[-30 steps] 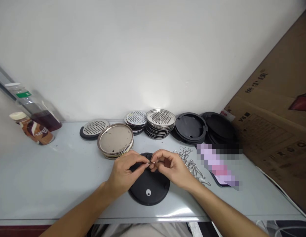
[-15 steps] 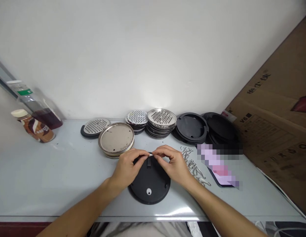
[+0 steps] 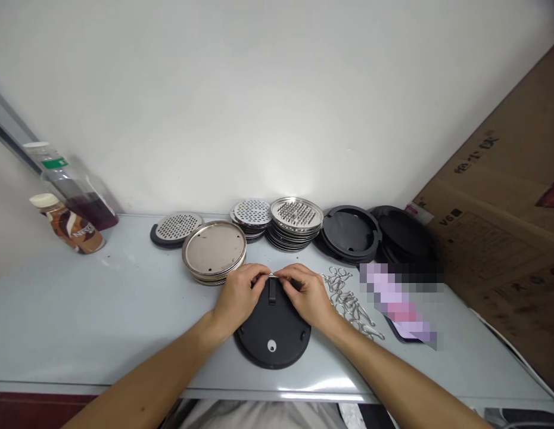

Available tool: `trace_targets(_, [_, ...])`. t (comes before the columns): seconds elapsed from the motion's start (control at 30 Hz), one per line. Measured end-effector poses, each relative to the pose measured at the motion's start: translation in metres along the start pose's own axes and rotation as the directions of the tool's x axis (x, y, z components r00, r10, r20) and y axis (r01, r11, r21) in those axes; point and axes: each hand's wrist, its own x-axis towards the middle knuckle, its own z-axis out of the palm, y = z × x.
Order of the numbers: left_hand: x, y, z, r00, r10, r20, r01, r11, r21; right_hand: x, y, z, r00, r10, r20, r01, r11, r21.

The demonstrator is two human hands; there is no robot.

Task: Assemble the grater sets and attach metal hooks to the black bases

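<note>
A round black plastic base (image 3: 273,333) lies flat on the table in front of me, with a raised strip near its far edge and a small pale round spot near its near edge. At that far edge, my left hand (image 3: 242,293) and my right hand (image 3: 307,293) meet, each pinching one end of a thin metal wire piece (image 3: 272,275). The fingertips hide most of it. Several bent metal wire clips (image 3: 351,304) lie loose just right of my right hand. A stack of round metal plates (image 3: 214,249) stands beyond my left hand.
Along the wall stand a perforated disc (image 3: 177,229) in a black holder, stacked grater discs (image 3: 297,214) and black rings (image 3: 351,232). A phone (image 3: 404,333), partly blurred, lies right. Bottles (image 3: 74,229) stand left; a cardboard box (image 3: 495,256) borders the right.
The view has shifted slightly. Both hands stay at the base's far edge, still pinching the wire piece, which now sits lower, close against the edge.
</note>
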Motion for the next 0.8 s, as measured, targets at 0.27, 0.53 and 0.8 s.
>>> trace_targets(0.27, [-0.0035,-0.0021,-0.0004,0.999,0.037,-0.012,-0.036,0.999,0.032,-0.0012,0.0031,0.0014,1.0,-0.016,-0.002,0.016,1.0,-0.012])
trace_targets(0.53, [-0.0032,-0.0019,-0.0002,0.999,0.043,-0.027,-0.041,0.998,0.047,-0.0003,0.0015,0.001,0.999,-0.033,0.01,0.033,0.999,-0.033])
trace_targets(0.8, [-0.005,-0.0046,-0.0002,0.998,0.064,-0.022,-0.063,0.996,0.059,-0.0008,0.0004,0.0017,1.0,-0.025,0.009,0.026,0.999,-0.038])
